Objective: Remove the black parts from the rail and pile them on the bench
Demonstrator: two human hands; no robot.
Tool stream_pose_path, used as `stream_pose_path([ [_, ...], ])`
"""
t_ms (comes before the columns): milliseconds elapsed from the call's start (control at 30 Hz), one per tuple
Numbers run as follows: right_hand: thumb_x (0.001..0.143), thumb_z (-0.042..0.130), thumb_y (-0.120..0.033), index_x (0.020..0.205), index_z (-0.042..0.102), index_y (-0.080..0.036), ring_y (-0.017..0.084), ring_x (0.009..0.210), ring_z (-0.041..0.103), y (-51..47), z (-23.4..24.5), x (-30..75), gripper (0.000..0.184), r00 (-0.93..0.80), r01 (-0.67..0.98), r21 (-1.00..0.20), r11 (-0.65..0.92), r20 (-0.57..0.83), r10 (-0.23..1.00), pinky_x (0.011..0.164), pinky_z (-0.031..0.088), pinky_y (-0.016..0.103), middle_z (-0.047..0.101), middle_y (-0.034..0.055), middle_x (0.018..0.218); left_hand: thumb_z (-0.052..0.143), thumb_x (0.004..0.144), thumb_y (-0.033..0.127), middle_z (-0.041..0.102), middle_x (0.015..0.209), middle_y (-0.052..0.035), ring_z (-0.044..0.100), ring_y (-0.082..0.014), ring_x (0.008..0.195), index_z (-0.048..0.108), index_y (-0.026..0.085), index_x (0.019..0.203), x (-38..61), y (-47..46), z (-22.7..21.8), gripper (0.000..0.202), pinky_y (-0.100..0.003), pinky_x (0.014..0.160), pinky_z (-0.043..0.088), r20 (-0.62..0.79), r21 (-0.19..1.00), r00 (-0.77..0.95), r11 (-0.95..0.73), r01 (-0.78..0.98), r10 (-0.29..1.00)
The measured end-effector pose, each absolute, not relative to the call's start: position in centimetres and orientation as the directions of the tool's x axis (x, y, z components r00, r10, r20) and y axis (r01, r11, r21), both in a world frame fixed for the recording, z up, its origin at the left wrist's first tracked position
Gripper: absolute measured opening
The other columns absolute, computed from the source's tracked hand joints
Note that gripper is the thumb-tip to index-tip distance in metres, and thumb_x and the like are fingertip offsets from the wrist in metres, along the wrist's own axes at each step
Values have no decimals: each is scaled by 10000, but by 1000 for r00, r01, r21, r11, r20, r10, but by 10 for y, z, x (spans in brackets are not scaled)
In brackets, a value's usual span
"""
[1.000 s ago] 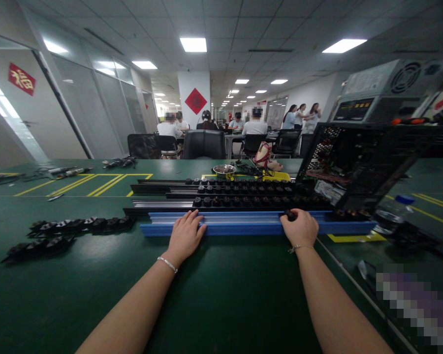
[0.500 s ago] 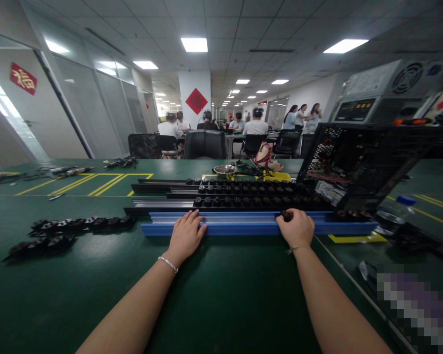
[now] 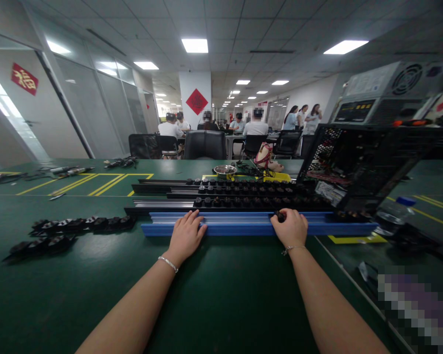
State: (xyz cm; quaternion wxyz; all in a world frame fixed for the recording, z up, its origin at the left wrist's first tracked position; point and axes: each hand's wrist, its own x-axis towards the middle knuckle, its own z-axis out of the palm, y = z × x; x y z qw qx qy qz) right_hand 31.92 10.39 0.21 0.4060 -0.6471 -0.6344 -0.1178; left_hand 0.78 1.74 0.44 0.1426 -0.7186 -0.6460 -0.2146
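1. My left hand (image 3: 184,237) lay across the blue rail (image 3: 236,229) toward its left end, fingers outstretched over the channel and loose, pressed on the rail with nothing gripped between them.

2. My right hand (image 3: 292,230) was bent over the same rail, right of its middle, with the fingers pinched on a small black component (image 3: 280,216) at the channel. How far down the component sat, I could not tell.

3. The blue rail ran lengthwise in front of me on the green bench (image 3: 221,290), and a few dark pieces (image 3: 354,215) sat at its right end.

4. Just behind it stood a black rail (image 3: 147,211) filled with a line of similar components, its left stretch bare; two more black rails (image 3: 153,189) lay beyond, also lined with parts.

5. To my left, two rows of black parts (image 3: 84,224) rested directly on the bench, well apart from my right hand.

6. At right, an open computer case (image 3: 376,167) carried a power supply (image 3: 376,84) on top, near a clear bottle (image 3: 391,219) with a blue cap.

7. Farther back, a metal bowl (image 3: 225,173) stood near a yellow tray (image 3: 279,177), while people sat and stood across the office.
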Motion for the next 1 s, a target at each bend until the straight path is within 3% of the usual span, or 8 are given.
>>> stream_pose_path([
  [567,733,472,-367,833,551,-192,208,810,530,97,5,301,216,43,892,-373,257,634,772,888,319,392,609,58,823,297,901,451,471,1366,-44,373,-237,1284,564,257,1153,7,18,3,416,-433,996,360,495,63,75,-122,990,866],
  [733,708,485,-387,948,548,-175,246,896,527,97,4,298,326,98,918,-361,166,611,785,925,285,426,628,81,892,294,902,453,467,1369,-45,371,-238,1285,562,255,1152,7,17,3,417,-438,998,357,493,64,79,-127,990,867],
  [1000,722,463,-414,785,568,-194,271,925,513,91,11,293,252,132,949,-309,59,562,816,901,292,460,625,95,909,296,902,451,472,1366,-44,379,-240,1280,568,249,1148,8,17,4,419,-438,990,367,492,60,78,-123,991,867],
])
